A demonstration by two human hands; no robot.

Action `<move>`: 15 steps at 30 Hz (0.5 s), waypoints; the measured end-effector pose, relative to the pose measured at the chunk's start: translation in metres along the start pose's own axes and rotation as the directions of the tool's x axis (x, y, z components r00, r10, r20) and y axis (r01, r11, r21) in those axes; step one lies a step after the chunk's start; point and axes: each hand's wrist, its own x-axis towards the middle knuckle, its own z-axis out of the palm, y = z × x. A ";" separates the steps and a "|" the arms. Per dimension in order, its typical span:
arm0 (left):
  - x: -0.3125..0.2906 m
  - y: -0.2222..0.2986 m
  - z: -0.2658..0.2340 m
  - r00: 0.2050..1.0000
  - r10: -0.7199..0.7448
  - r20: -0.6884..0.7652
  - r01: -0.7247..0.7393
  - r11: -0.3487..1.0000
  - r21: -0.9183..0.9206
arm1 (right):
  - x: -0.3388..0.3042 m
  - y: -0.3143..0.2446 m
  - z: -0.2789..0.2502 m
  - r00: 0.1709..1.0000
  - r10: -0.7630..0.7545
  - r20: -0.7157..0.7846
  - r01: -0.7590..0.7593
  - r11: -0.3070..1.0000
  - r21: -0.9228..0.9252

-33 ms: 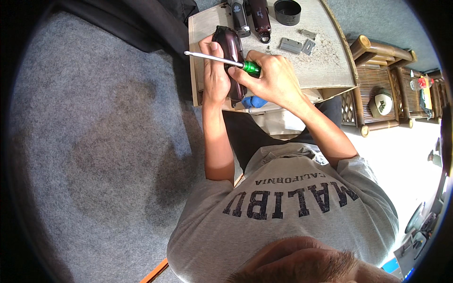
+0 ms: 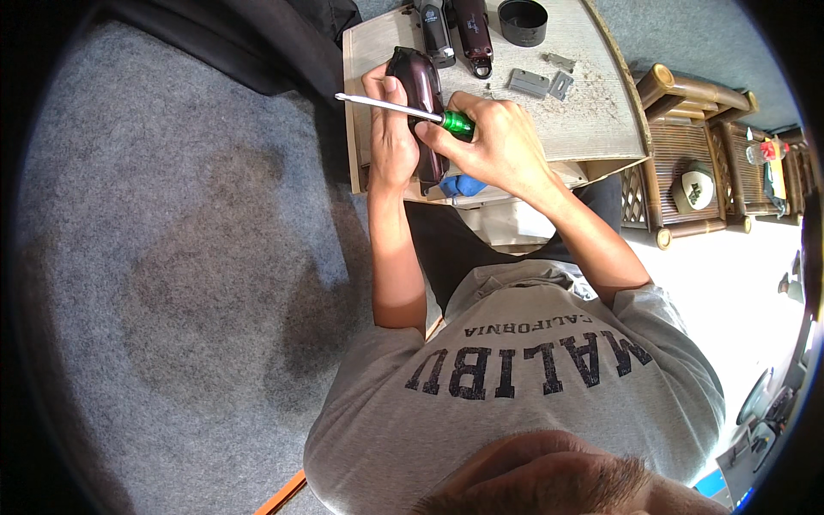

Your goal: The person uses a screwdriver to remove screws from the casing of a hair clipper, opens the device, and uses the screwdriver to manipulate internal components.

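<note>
Near the left side of the table, my left hand [image 2: 394,142] is closed around a dark maroon hair clipper [image 2: 419,79]. My right hand [image 2: 506,142] grips a screwdriver [image 2: 390,106] by its green handle, with the silver shaft lying across the clipper and my left fingers. The screwdriver tip points left, past the clipper and out over the table edge. My right thumb rests against the clipper's body. On the tabletop to the right lie a detached clipper blade [image 2: 529,82] and a smaller metal blade part [image 2: 561,85].
The pale wooden table [image 2: 592,137] has hair scraps scattered on it. At its far side are a black clipper [image 2: 436,39], another maroon clipper [image 2: 474,39] and a round black container [image 2: 523,23]. A blue object [image 2: 463,185] sits below the near edge. Bamboo chairs [image 2: 687,154], one holding a cap [image 2: 696,189], stand to the right.
</note>
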 end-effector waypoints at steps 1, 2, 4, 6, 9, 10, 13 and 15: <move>0.000 -0.001 -0.001 1.000 0.000 0.000 0.000 1.000 0.001 | 0.000 0.000 0.000 1.000 -0.001 0.000 0.001 1.000 0.001; 0.000 -0.004 -0.002 1.000 -0.004 -0.002 0.003 1.000 -0.029 | -0.001 -0.001 -0.002 1.000 0.005 0.012 -0.005 1.000 -0.003; 0.000 -0.014 -0.005 1.000 -0.007 -0.004 0.007 0.998 -0.058 | 0.000 -0.003 -0.004 1.000 0.010 0.024 -0.010 1.000 -0.006; -0.001 -0.026 -0.010 0.999 -0.042 -0.029 0.036 0.985 -0.170 | 0.002 -0.006 -0.007 0.999 0.040 0.026 -0.042 0.997 0.065; -0.003 -0.020 -0.008 0.998 -0.067 0.016 0.069 0.964 -0.258 | 0.002 -0.004 -0.007 0.996 0.077 0.041 -0.079 0.996 0.051; -0.003 -0.019 -0.008 0.995 -0.078 0.058 0.092 0.942 -0.322 | 0.002 -0.005 -0.007 0.996 0.077 0.040 -0.079 0.996 0.052; -0.004 -0.012 -0.007 0.997 -0.033 0.076 0.058 0.931 -0.360 | 0.001 -0.007 -0.008 0.996 0.081 0.029 -0.083 0.994 0.072; -0.004 -0.014 -0.008 0.996 -0.047 0.080 0.073 0.929 -0.362 | 0.001 -0.009 -0.008 0.994 0.101 0.029 -0.103 0.992 0.075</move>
